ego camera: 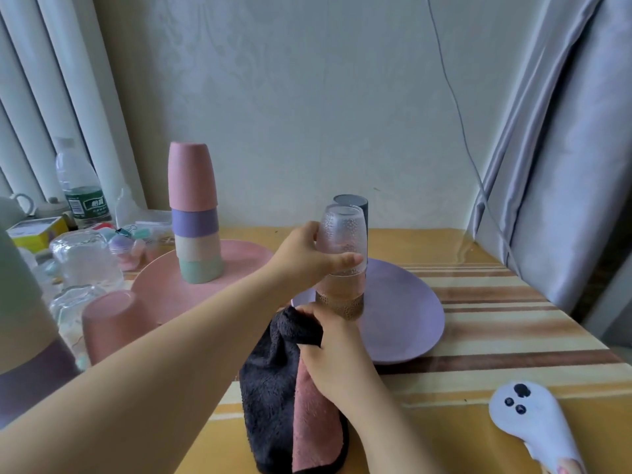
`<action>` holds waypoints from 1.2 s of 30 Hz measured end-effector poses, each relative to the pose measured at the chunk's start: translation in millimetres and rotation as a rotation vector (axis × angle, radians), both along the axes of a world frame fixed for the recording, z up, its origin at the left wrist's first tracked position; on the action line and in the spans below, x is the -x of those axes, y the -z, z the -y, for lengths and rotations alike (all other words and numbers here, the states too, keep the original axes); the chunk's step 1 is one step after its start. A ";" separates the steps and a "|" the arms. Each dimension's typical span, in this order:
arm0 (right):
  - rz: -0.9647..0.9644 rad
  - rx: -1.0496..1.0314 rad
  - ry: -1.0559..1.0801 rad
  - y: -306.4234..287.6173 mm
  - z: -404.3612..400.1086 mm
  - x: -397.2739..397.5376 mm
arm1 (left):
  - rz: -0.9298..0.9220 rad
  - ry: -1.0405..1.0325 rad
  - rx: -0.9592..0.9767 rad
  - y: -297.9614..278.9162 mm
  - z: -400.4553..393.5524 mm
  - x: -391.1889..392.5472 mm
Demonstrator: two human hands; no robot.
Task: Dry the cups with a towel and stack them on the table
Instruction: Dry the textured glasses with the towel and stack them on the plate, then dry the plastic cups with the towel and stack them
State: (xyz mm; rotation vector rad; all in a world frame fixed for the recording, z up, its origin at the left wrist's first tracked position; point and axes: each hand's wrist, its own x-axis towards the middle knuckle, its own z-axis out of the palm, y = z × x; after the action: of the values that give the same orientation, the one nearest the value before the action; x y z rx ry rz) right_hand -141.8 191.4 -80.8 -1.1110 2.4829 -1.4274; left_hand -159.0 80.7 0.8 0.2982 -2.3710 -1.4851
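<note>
Currently the left hand [304, 254] grips an inverted textured clear glass cup [343, 241], fingers and thumb curled round its side. That cup sits mouth-down over a second clear glass cup [340, 302] below it, the pair forming a stack on the purple plate [403, 319]. A dark grey cup [355, 205] stands upside down just behind the stack; whether it touches can't be told.

The right hand [333, 350] pinches the towel [290, 388], dark fleece one side, pink the other; fingers are curled into the fabric near the base of the lower glass. The towel hangs down onto the table [496, 336], which has a striped yellow-brown cover.

On the pink plate [246, 261] to the left: a stack of four inverted plastic cups [195, 213], pink on top, then purple, beige, green at the bottom.

Near left edge: an inverted pink cup [109, 323], clear glass cups [85, 258] upside down beside it, and part of another coloured cup stack [24, 319] close to the camera, cropped by the frame.

Far left clutter: a water bottle [80, 186] with green label, a yellow box [37, 232], small items too blurred to name.

Bottom right: a white ghost-shaped object [533, 419] lying on the table, well apart from the plates.

Behind: a wall, a grey curtain [564, 148] at right, a thin cable [455, 97] running down.
</note>
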 end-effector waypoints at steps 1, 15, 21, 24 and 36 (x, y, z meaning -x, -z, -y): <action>-0.003 0.000 0.002 0.5 0.2 0.2 | -0.008 -0.001 -0.013 1.4 -0.3 -0.4; 0.156 0.081 -0.063 -5.0 6.0 -11.6 | -0.040 -0.197 0.206 20.9 38.5 -55.6; -0.255 -0.157 -0.038 -7.4 29.7 -34.3 | -0.095 -0.328 0.248 4.8 79.0 -111.4; -0.391 -0.350 -0.042 -18.9 43.7 -32.6 | -0.128 -0.355 0.204 -1.3 87.1 -130.8; 0.091 -0.028 0.024 -92.6 188.8 48.4 | -0.273 -0.321 0.239 16.0 86.3 -159.3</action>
State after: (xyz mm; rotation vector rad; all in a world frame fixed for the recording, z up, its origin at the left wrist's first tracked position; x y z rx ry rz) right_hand -190.2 2.6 11.8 -0.9917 2.4538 -1.4110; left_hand 0.3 -5.6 -15.2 0.3696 -2.1338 -1.0160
